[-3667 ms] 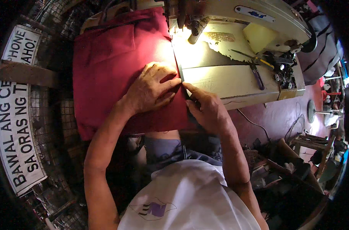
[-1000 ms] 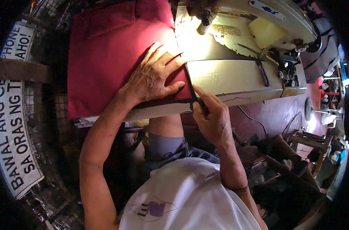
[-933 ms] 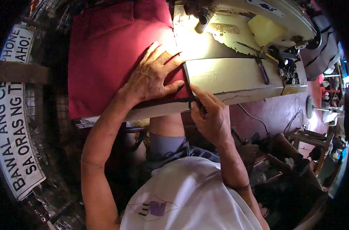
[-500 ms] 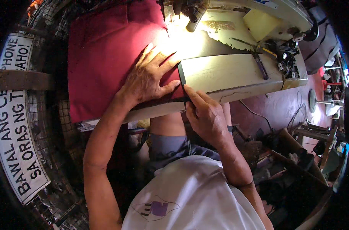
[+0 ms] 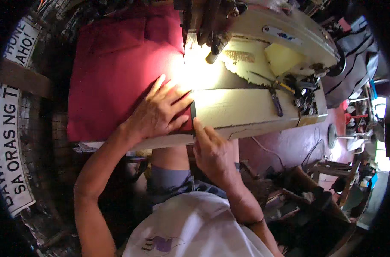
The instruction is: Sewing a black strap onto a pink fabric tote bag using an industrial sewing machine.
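Observation:
A large dark red cloth [image 5: 113,81] lies over the left part of the sewing machine's bed, with a narrow black strip [image 5: 193,109] along its right edge. My left hand [image 5: 158,109] rests flat on the cloth, fingers spread toward the lit needle area. At the front edge of the bed, my right hand [image 5: 214,152] has its index finger on the lower end of the black strip. The other fingers curl beneath, pinching the strip. The sewing machine [image 5: 246,30] arches over the back, and glare from its lamp washes out the needle area.
On the bed's right side lie a dark-handled tool [image 5: 276,103], a yellow-handled tool [image 5: 284,87] and a cluster of small black parts [image 5: 306,103]. A yellow pad [image 5: 282,60] sits under the machine arm. Wire mesh and a lettered sign [image 5: 13,150] stand at left; wooden clutter fills the lower right.
The whole view has shifted, so the bed sits lower and more of the machine shows. Both hands keep nearly the same places on the cloth and strip.

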The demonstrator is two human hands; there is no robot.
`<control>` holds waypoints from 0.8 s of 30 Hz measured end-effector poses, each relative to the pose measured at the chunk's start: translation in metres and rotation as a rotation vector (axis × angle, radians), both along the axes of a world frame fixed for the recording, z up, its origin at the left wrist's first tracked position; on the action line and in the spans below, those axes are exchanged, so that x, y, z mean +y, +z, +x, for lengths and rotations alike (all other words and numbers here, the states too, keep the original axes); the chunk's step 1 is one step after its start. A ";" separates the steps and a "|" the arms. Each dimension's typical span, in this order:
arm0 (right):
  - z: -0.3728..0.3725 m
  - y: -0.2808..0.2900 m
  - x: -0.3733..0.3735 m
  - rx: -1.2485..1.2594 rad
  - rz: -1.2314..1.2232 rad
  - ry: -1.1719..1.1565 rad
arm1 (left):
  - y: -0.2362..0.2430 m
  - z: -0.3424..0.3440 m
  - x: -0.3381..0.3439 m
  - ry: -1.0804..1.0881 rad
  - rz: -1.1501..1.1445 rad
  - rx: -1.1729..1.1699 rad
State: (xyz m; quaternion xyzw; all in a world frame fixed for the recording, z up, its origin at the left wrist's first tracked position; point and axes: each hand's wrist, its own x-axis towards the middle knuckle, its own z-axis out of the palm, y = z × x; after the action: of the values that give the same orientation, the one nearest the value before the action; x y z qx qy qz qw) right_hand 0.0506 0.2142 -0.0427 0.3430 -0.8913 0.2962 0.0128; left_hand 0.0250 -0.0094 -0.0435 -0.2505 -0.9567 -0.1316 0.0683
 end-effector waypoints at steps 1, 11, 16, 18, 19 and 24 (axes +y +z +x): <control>-0.001 0.002 -0.001 -0.006 0.027 0.007 | 0.000 0.004 -0.001 0.000 0.017 -0.009; -0.014 0.012 -0.014 -0.010 0.102 0.035 | 0.001 -0.005 -0.011 -0.001 0.062 -0.007; -0.032 0.014 -0.024 -0.045 0.099 -0.007 | 0.002 -0.023 -0.019 0.013 0.080 0.004; -0.040 0.014 -0.030 -0.046 0.080 -0.027 | 0.003 -0.030 -0.024 0.012 0.098 -0.038; -0.044 0.013 -0.032 -0.047 0.079 -0.024 | 0.004 -0.035 -0.027 0.002 0.100 -0.016; -0.062 0.007 -0.044 -0.025 0.008 -0.034 | 0.002 -0.055 -0.036 0.011 0.165 -0.021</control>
State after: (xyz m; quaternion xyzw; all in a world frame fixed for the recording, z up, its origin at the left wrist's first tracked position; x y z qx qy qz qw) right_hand -0.0118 0.1700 -0.0355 0.3242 -0.8982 0.2968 0.0053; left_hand -0.0296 -0.0454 -0.0413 -0.2374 -0.9446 -0.2125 0.0795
